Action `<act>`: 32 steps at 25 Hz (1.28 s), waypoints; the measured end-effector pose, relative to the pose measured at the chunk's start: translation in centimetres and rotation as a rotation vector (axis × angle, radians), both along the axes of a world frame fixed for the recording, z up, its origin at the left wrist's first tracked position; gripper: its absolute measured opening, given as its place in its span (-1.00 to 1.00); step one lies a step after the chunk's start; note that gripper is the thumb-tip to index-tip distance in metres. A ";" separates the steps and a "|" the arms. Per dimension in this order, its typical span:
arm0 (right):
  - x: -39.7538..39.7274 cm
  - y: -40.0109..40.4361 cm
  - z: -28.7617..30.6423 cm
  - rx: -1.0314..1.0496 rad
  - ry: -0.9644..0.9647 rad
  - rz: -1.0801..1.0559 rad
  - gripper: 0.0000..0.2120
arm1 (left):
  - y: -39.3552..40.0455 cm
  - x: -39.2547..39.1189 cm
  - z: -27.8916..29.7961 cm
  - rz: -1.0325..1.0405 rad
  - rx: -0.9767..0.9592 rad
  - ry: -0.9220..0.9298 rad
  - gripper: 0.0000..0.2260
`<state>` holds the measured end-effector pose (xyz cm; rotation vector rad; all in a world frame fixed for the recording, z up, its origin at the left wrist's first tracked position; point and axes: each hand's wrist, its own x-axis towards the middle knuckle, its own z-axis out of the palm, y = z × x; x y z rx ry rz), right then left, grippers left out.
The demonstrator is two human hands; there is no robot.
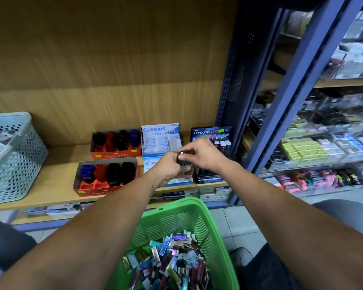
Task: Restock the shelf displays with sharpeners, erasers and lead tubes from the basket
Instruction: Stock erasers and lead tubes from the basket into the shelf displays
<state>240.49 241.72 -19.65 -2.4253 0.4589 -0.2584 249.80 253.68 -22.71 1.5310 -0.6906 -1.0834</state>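
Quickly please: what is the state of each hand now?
Left hand: grips a bunch of lead tubes.
Right hand: pinches the top of one tube in that bunch.

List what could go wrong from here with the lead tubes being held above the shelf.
1. Both hands, left hand and right hand, pinch a small bunch of lead tubes; a loose grip could drop some onto the shelf.
2. The HI-POLYMER display stands near the shelf edge; a nudge might tip it.
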 end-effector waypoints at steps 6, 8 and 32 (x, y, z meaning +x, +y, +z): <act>-1.1 -4.3 0.1 0.176 0.024 -0.180 -0.95 | -3.3 0.6 -0.3 -0.010 -0.020 0.271 -0.85; -0.9 -5.6 0.5 0.187 0.025 -0.186 -0.92 | -4.5 0.6 -0.3 -0.013 -0.034 0.266 -0.80; -0.4 -10.8 -0.2 0.044 0.109 -0.271 -0.63 | -10.8 3.7 -2.8 0.426 0.131 -0.075 -0.82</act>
